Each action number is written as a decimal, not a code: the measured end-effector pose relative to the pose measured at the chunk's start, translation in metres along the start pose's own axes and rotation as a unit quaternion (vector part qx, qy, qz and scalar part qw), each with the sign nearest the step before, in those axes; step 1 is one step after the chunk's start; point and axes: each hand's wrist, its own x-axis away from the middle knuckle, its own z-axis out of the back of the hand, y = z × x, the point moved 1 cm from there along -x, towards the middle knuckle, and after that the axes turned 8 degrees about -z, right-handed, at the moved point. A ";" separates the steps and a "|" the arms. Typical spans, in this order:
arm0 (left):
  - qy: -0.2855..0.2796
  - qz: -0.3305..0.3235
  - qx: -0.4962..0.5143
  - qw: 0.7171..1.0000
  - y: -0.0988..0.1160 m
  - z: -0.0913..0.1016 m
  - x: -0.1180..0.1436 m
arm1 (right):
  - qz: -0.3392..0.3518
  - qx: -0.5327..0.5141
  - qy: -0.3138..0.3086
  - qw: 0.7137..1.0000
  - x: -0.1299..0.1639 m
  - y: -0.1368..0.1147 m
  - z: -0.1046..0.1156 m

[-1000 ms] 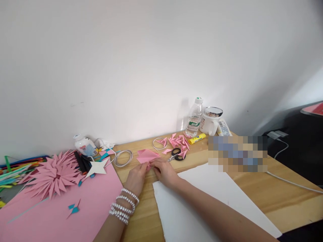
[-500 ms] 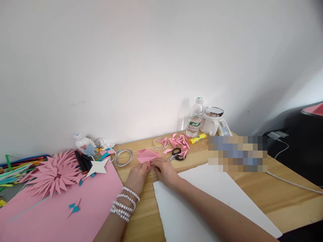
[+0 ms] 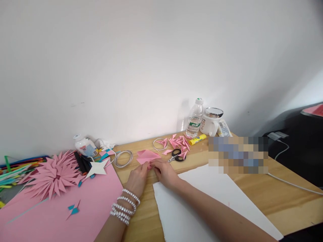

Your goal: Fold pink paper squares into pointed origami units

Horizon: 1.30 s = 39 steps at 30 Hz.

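Observation:
Both hands meet over a small piece of pink paper that is mostly covered by my fingers. My left hand, with bead bracelets on the wrist, pinches it from the left. From the right, my right hand closes its fingers on the same piece. Just beyond the fingertips lies flat pink paper; whether it joins the held piece I cannot tell. Black-handled scissors lie right of my right hand, beside several folded pink paper pieces.
A large white sheet lies under my right forearm. At left, a pink folded-paper flower rests on a pink sheet. A water bottle, a mug and a yellow glue stick are at the back; a coiled cable lies left.
Both hands stay in nearly the same place, still pinching the pink paper. Only a slight shift of the view is visible.

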 end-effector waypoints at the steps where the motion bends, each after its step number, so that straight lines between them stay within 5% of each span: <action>1: 0.008 0.001 -0.006 1.000 0.000 0.000 0.000 | -0.001 -0.001 -0.001 1.000 0.000 0.000 0.000; 13: 0.199 -0.013 0.034 0.979 0.011 0.016 -0.004 | -0.047 -0.020 0.075 0.996 -0.001 0.005 0.002; 21: 0.313 0.159 0.116 0.929 0.011 0.027 -0.001 | -0.127 -0.166 0.164 0.964 0.001 -0.004 0.008; 24: 0.292 0.264 0.308 0.866 0.007 0.028 -0.003 | -0.085 -0.185 0.167 0.965 0.001 -0.009 0.011; 28: 0.274 0.342 0.570 0.695 0.003 0.032 -0.008 | -0.042 -0.171 0.163 0.971 0.001 -0.012 0.015; 31: 0.239 0.367 0.634 0.638 0.003 0.034 -0.009 | -0.034 -0.155 0.155 0.975 0.001 -0.013 0.018; 36: 0.116 0.340 0.680 0.640 0.012 0.034 -0.008 | 0.029 -0.195 0.111 0.974 0.001 -0.020 0.020; 39: 0.145 0.307 0.631 0.697 0.014 0.033 -0.008 | 0.013 -0.212 0.112 0.971 0.000 -0.022 0.021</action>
